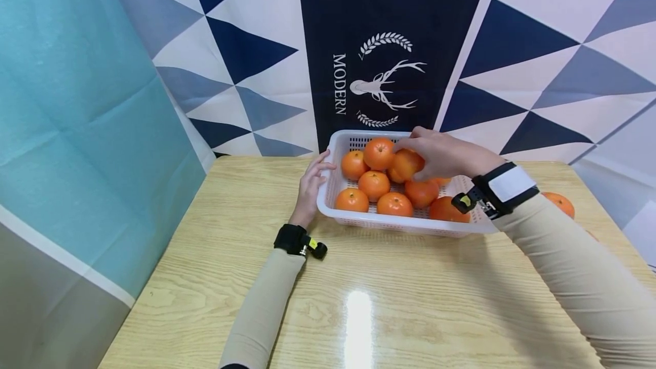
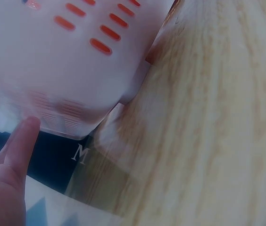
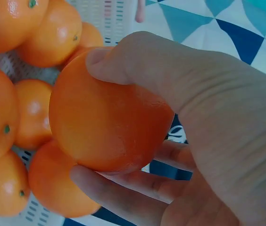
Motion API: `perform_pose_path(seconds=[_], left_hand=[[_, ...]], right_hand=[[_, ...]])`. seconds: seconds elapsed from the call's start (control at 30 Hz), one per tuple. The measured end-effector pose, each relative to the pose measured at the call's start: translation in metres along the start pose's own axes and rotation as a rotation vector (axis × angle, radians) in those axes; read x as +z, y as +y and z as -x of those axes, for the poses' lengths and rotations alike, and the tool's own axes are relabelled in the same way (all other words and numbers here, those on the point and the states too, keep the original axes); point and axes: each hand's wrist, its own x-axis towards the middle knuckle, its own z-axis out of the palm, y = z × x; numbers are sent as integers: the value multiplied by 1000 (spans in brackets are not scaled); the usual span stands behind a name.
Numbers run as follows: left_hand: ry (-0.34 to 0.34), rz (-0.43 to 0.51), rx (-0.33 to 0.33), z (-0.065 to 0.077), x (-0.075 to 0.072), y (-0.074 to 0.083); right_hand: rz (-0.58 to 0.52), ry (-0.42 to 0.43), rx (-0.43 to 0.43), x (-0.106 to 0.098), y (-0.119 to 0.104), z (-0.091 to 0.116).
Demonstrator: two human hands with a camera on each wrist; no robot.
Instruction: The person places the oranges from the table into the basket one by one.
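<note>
A white plastic basket (image 1: 389, 221) with slotted walls stands at the back of the table, with several oranges (image 1: 352, 200) inside. My right hand (image 1: 442, 154) is over the basket and grips one orange (image 3: 109, 113) between thumb and fingers, above the others. My left hand (image 1: 308, 188) is at the basket's left end, its fingers reaching to the rim. In the left wrist view, a straight finger (image 2: 22, 146) touches or nearly touches the basket's outer wall.
Another orange (image 1: 560, 204) lies on the wooden table (image 1: 246, 204) to the right of the basket, partly behind my right forearm. A patterned cloth (image 1: 266, 44) hangs behind the table's back edge, and a teal cloth (image 1: 77, 101) hangs at the left.
</note>
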Motion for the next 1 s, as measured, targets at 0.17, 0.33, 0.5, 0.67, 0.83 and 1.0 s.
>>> perform_pose_path(seconds=[0.17, 0.33, 0.5, 0.67, 0.83, 1.0], left_hand=[[23, -9, 24, 11, 11, 40], [38, -8, 2, 14, 13, 49], [25, 2, -10, 9, 7, 21], [9, 9, -30, 1, 2, 3], [-2, 3, -27, 0, 0, -1], [-2, 2, -30, 0, 0, 0]], right_hand=[[-9, -6, -33, 11, 2, -4], [-9, -33, -14, 21, 1, -6], [-18, -52, -5, 28, 1, -9], [-18, -48, -35, 34, 2, -11], [-30, -47, -45, 38, 2, -13], [-60, -63, -29, 41, 3, -16]])
